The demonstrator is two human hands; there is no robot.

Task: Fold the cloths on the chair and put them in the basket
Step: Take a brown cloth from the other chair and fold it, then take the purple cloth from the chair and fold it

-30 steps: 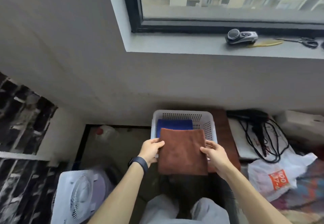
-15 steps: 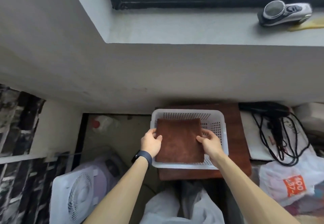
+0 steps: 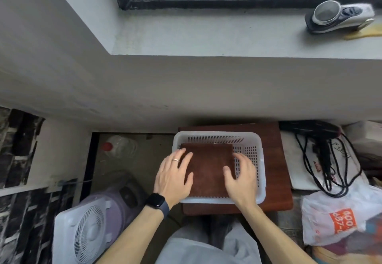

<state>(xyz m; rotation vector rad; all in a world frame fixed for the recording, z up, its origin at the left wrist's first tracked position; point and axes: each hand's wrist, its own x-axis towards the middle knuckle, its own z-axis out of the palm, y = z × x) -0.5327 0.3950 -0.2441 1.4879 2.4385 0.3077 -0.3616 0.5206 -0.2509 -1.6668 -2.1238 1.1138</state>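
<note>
So from the head cam: the folded brown cloth is lying flat inside the white basket, pushed toward its left side, and the basket sits on a reddish wooden worktop right against the wall. The left-hand grip, the one with the ring and dark watch, is flat over the cloth's left edge, fingers straight and holding nothing. The right-hand grip is the same over the right edge, fingers spread and loose. Can't really tell if they're pressing down or only hovering. There's a white fan down on the left and a plastic bag on the right.
</note>
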